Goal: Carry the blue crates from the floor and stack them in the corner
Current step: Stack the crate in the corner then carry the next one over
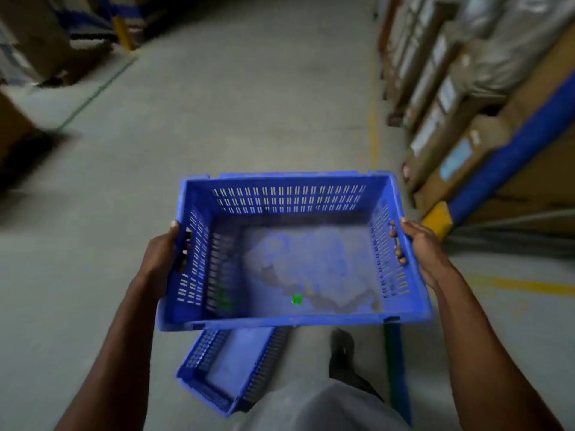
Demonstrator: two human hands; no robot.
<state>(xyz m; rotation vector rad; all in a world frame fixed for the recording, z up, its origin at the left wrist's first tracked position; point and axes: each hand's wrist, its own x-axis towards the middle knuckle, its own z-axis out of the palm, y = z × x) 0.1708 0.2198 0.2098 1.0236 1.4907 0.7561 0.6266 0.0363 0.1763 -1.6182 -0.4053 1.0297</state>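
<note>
I hold a blue slotted plastic crate in the air in front of me, level with my waist. My left hand grips its left handle slot and my right hand grips its right handle slot, fingers through the openings. A small green spot and pale dusty patches mark the crate's floor. A second blue crate lies on the concrete floor below it, partly hidden by the held crate and by my body.
Shelving with cardboard boxes and a blue beam with a yellow foot guard lines the right side. More boxes and a yellow post stand at the far left. A grey concrete aisle with yellow lines runs ahead.
</note>
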